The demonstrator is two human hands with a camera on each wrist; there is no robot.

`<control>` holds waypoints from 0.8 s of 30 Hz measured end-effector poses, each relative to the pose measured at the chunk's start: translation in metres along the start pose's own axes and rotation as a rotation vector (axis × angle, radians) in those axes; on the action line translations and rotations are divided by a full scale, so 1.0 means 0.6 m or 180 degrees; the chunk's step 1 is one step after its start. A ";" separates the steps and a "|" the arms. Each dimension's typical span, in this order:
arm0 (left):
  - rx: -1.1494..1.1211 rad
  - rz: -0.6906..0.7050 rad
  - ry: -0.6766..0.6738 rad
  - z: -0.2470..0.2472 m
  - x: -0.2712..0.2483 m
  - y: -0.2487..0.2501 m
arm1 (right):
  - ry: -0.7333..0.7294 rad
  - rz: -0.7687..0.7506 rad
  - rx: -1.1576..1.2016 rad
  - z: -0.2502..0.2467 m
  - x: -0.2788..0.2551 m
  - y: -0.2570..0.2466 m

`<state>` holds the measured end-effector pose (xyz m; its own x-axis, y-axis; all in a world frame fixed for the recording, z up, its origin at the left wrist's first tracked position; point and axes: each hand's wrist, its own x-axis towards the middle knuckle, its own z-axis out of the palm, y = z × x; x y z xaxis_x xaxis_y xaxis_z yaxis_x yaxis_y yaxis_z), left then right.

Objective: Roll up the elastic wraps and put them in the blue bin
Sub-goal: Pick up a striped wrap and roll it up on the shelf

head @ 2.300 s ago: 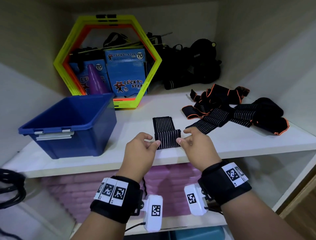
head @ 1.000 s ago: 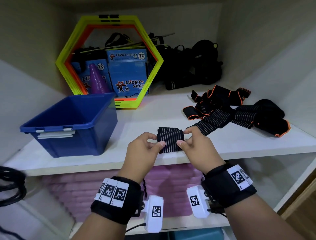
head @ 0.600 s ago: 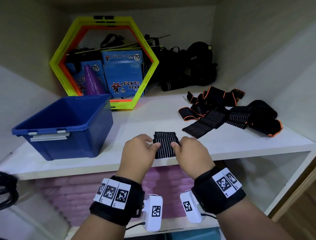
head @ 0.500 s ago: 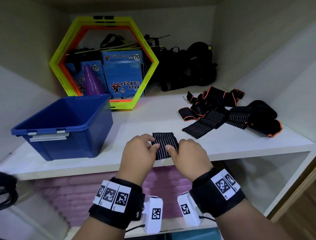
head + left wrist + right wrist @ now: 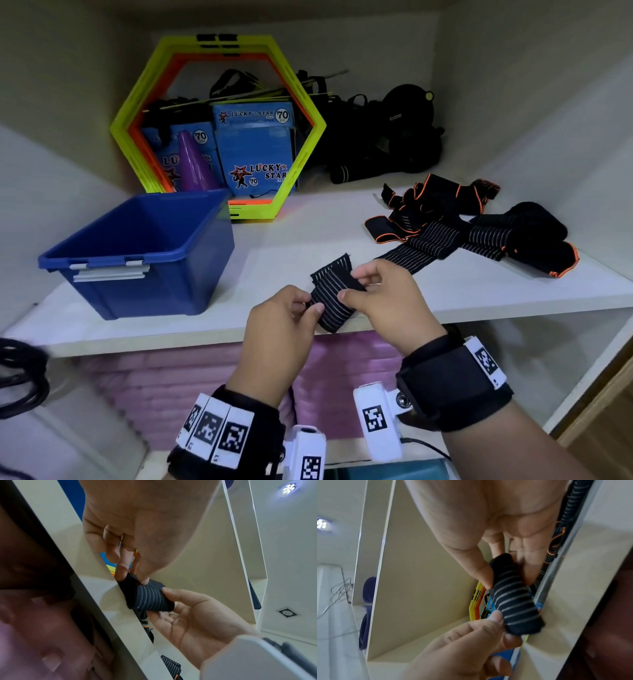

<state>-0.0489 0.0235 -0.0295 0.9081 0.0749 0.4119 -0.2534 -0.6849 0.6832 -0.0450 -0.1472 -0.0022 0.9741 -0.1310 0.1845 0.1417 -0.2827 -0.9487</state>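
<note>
Right now I have the striped wrap pinched between both hands, held just above the near edge of the white shelf. My left hand grips its near-left end with thumb and curled fingers, and my right hand pinches the far-right end the same way. In the left wrist view the wrap reads as a tight roll, with a loose flap standing up at the far end in the head view. The blue bin sits open on the left of the shelf, well apart from the roll. On the right lies a heap of other wraps, black with orange trim and pale stripes. At the back stand a yellow hexagon frame and blue boxes.
</note>
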 end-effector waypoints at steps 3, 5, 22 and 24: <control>-0.0172 -0.0017 -0.0044 0.002 -0.012 -0.001 | -0.0114 -0.0034 0.0652 0.011 -0.005 0.004; -0.0222 0.0050 0.0016 0.004 -0.017 -0.002 | -0.0375 -0.0046 0.1069 0.015 -0.009 0.004; -0.1316 0.0335 -0.0693 -0.031 -0.022 0.007 | -0.0803 -0.0532 0.1100 0.007 -0.026 0.004; -0.1709 0.0140 -0.0669 -0.030 -0.018 0.004 | -0.0813 -0.0504 0.1003 0.008 -0.023 0.005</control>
<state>-0.0651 0.0341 -0.0217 0.9257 -0.1286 0.3557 -0.3763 -0.2161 0.9010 -0.0572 -0.1418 -0.0091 0.9428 0.1412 0.3021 0.3011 0.0287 -0.9532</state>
